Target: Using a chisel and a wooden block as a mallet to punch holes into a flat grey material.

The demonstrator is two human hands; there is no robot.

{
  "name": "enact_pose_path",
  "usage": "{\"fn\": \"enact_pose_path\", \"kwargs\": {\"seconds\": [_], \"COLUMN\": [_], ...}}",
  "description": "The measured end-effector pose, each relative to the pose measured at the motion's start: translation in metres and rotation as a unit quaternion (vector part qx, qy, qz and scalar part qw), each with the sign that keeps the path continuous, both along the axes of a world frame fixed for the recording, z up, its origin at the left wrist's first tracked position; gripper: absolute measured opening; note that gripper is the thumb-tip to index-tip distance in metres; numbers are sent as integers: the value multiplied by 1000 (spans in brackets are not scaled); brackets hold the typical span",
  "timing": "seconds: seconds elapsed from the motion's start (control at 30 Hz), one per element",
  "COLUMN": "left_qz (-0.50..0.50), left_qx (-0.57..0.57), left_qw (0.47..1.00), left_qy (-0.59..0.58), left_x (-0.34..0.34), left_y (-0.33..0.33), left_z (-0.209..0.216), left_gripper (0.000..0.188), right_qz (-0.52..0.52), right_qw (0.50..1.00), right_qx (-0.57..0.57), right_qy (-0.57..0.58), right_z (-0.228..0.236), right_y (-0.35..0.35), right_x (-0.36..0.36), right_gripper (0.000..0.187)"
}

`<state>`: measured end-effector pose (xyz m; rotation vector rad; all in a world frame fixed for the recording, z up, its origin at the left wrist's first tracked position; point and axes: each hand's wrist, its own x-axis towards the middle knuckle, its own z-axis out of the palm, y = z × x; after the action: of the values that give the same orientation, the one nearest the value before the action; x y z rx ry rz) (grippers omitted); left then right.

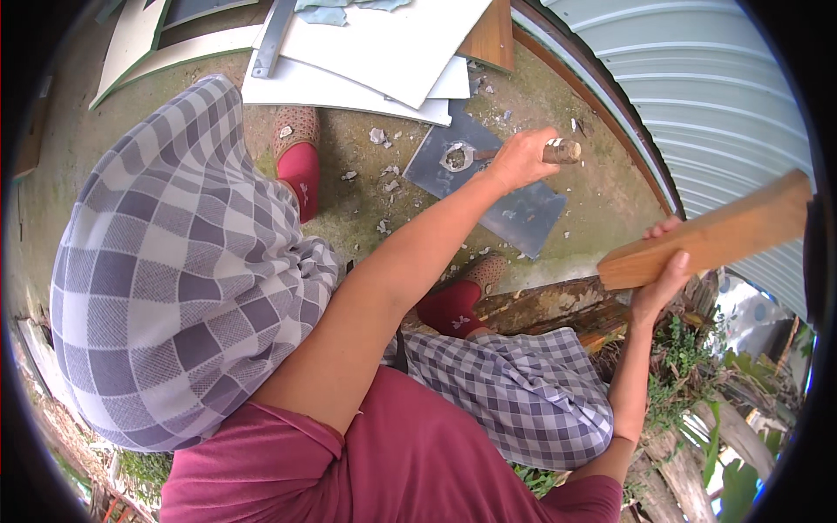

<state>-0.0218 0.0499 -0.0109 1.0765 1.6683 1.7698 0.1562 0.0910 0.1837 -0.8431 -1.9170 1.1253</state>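
Note:
My left hand (520, 160) is closed around a chisel (562, 152) with a worn wooden handle. Its metal end rests at a pale, ragged-edged round spot (454, 157) on a thin dark grey board (527, 222) lying on the ground. Whether that spot goes right through the board I cannot tell. Off to the right, my right hand (664, 277) grips a thick wooden block (715, 234), thumb on the near side and fingertips showing beyond it. The block is raised, apart from the chisel and tilted up toward the right.
White panels (366, 52) are stacked ahead, with a metal strip (273, 39) and blue-grey scraps (323, 13) on top. Pale chips (377, 136) litter the concrete between my shoes. A corrugated metal sheet (689, 78) curves along the right, above plants (680, 366).

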Motion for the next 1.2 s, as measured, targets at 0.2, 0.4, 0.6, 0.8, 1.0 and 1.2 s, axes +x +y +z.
{"fn": "enact_pose_path", "kwargs": {"seconds": [0.2,0.4,0.6,0.8,1.0,1.2], "left_qz": [15,-5,-10,13,30,-19], "left_qx": [-5,-30,-26,-27,2,36], "left_qw": [1000,1000,999,999,997,986], "left_qy": [9,-4,-27,-29,74,160], "left_x": [-2,-2,-6,-1,22,51], "left_y": [3,7,8,8,15,-4], "left_z": [-4,-1,6,0,-9,-21], "left_gripper": [37,37,35,32,30,33], "right_qz": [101,1,65,121,64,-11], "right_qw": [940,997,920,927,930,945], "right_qx": [-157,-80,-35,-149,-169,-91], "right_qy": [-287,15,-384,-322,-320,-313], "right_z": [-43,21,-51,-53,-36,-16], "right_y": [-8,-2,-21,-4,-5,8], "right_x": [5,-2,-9,10,12,35], "right_gripper": [83,65,72,78,80,83]}}
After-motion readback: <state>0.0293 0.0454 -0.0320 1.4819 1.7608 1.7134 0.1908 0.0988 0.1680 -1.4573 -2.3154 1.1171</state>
